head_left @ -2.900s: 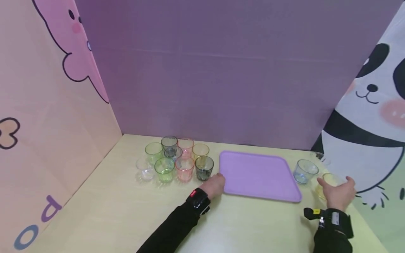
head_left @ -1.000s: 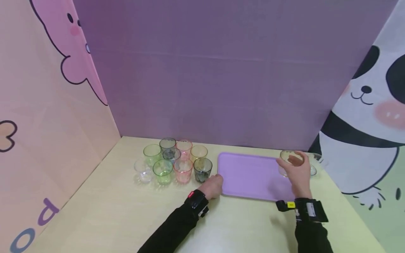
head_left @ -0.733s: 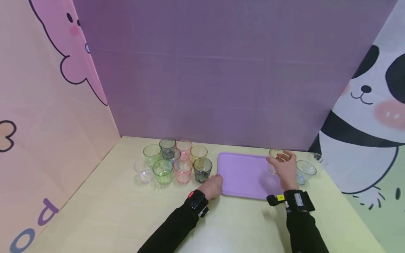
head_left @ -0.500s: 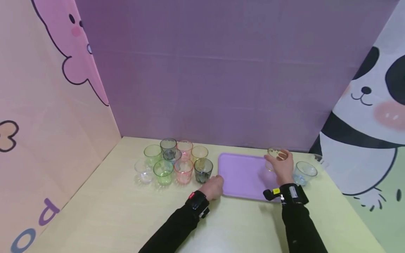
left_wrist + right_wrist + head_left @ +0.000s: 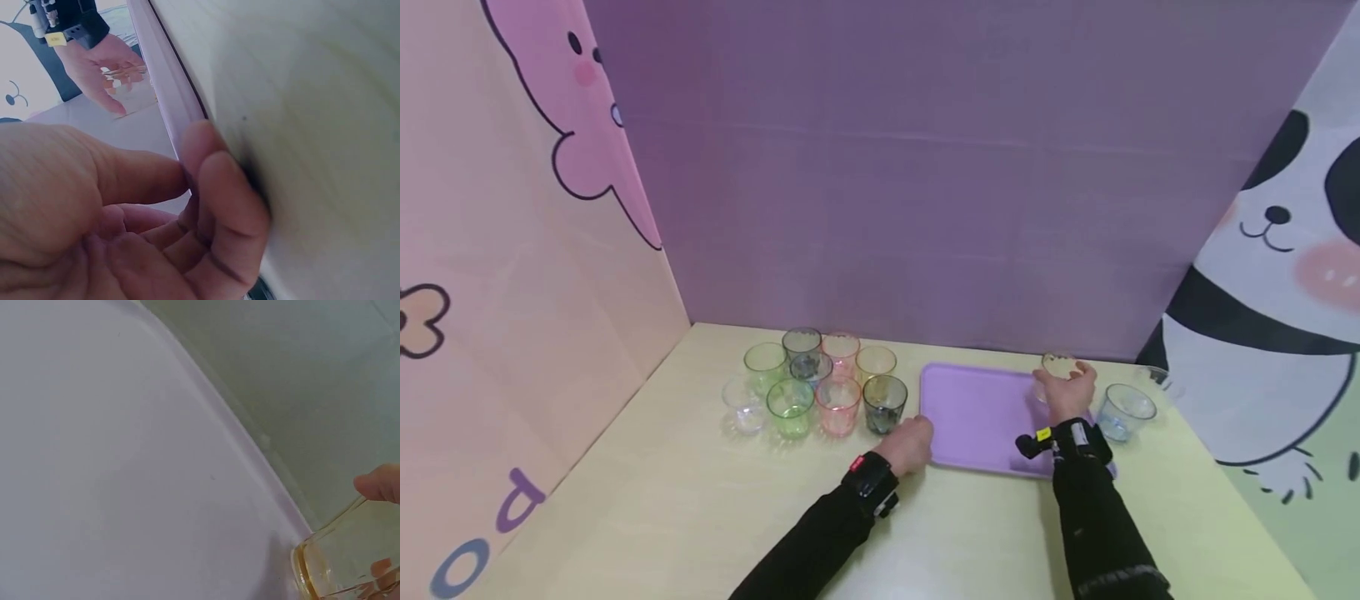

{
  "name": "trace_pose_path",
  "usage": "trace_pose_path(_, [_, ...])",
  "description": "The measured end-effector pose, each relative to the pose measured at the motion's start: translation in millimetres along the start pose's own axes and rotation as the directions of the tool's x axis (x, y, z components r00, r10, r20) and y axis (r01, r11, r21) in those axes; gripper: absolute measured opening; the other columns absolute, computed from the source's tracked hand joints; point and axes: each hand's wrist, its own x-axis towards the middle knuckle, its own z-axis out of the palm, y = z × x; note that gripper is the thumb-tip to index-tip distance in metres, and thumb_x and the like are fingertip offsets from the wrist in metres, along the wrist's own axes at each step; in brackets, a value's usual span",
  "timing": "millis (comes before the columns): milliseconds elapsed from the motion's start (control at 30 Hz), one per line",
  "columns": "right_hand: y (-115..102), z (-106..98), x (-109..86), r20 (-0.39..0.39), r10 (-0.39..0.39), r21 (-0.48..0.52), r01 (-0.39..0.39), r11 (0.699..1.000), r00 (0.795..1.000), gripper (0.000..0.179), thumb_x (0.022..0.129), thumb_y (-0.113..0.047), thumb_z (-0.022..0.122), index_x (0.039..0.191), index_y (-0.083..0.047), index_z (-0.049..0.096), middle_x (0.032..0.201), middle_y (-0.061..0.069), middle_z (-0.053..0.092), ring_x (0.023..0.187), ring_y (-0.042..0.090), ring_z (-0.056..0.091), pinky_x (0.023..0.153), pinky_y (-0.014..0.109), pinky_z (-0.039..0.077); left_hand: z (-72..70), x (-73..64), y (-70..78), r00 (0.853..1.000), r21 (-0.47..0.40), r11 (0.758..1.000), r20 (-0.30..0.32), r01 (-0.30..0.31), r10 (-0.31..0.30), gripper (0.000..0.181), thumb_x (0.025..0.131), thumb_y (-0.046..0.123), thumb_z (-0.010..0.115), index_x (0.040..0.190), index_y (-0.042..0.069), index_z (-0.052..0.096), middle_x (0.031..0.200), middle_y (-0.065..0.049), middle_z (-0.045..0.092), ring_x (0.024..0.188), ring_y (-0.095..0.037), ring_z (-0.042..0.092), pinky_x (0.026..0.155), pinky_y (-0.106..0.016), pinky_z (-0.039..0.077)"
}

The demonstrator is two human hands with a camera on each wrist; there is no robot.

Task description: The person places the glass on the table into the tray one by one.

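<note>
My left hand [image 5: 910, 444] pinches the near-left rim of a lilac tray [image 5: 977, 417]; the left wrist view shows the thumb and curled fingers [image 5: 231, 194] on that edge. At the tray's far right corner, my right hand [image 5: 1067, 396] holds a pale yellow glass [image 5: 1058, 365], thumb and fingers round its sides. In the right wrist view the yellow glass's base [image 5: 305, 575] is right at the tray surface, beside the raised rim. Part of the glass is hidden behind the hand in the head view.
Left of the tray stand several tumblers, among them a smoky grey glass [image 5: 885, 404], a pink glass [image 5: 838, 408] and a green glass [image 5: 790, 410]. On the right are a light blue glass [image 5: 1124, 412] and a clear glass [image 5: 1153, 379]. A purple backdrop [image 5: 925, 208] borders the table's back.
My right hand has taken the yellow glass from the table on the right and carried it left and back onto the tray's far right corner. The left hand keeps its place on the rim.
</note>
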Motion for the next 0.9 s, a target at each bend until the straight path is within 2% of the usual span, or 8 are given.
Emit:
trace_pose_path(167, [-1,0,0.8,-0.032,0.027,-0.022,-0.027,0.999,0.999,0.087,0.070,-0.015,0.074,0.138,-0.012,0.020,0.139,0.014,0.031,0.123,0.032,0.034,0.102,0.041,0.031,0.9,0.9,-0.2,1.000,-0.004,1.000,0.001,-0.018,0.018,0.019,0.081,0.005,0.055,0.097,-0.004,0.054,0.077,-0.009,0.055,0.064,-0.019,0.051,0.052,-0.027,0.044])
trace_pose_path(300, [-3,-1,5.0,-0.029,0.051,-0.053,-0.052,0.997,0.998,0.091,0.071,-0.022,0.074,0.139,-0.012,0.015,0.141,0.014,0.027,0.124,0.033,0.033,0.103,0.042,0.031,1.5,1.4,-1.2,1.000,0.001,1.000,-0.008,-0.019,0.019,0.021,0.080,0.005,0.055,0.099,-0.005,0.054,0.078,-0.010,0.055,0.065,-0.019,0.051,0.052,-0.027,0.044])
trace_pose_path(567, [2,0,16.4,-0.023,0.017,-0.111,-0.019,0.994,1.000,0.087,0.072,-0.024,0.073,0.137,-0.010,0.017,0.139,0.016,0.030,0.123,0.033,0.033,0.105,0.041,0.027,0.0,1.4,-1.4,1.000,0.001,1.000,-0.018,-0.008,0.008,0.026,0.080,0.005,0.055,0.104,-0.007,0.051,0.081,-0.012,0.056,0.067,-0.020,0.053,0.054,-0.028,0.045])
trace_pose_path(800, [9,0,22.0,-0.049,-0.002,-0.114,-0.004,0.994,0.999,0.085,0.071,-0.024,0.072,0.135,-0.011,0.017,0.136,0.016,0.032,0.121,0.032,0.035,0.104,0.040,0.029,-0.8,0.8,-0.8,0.999,-0.016,0.999,-0.029,-0.033,0.033,0.014,0.079,0.003,0.057,0.091,-0.003,0.055,0.073,-0.008,0.055,0.062,-0.018,0.051,0.049,-0.026,0.042])
trace_pose_path(900, [10,0,23.0,-0.036,0.002,-0.103,-0.006,0.995,0.999,0.086,0.071,-0.025,0.072,0.136,-0.011,0.017,0.137,0.016,0.031,0.121,0.032,0.035,0.103,0.040,0.029,-0.5,0.8,-0.4,0.999,-0.016,1.000,-0.025,-0.023,0.022,0.014,0.079,0.003,0.056,0.092,-0.003,0.055,0.074,-0.009,0.054,0.062,-0.018,0.051,0.049,-0.026,0.042])
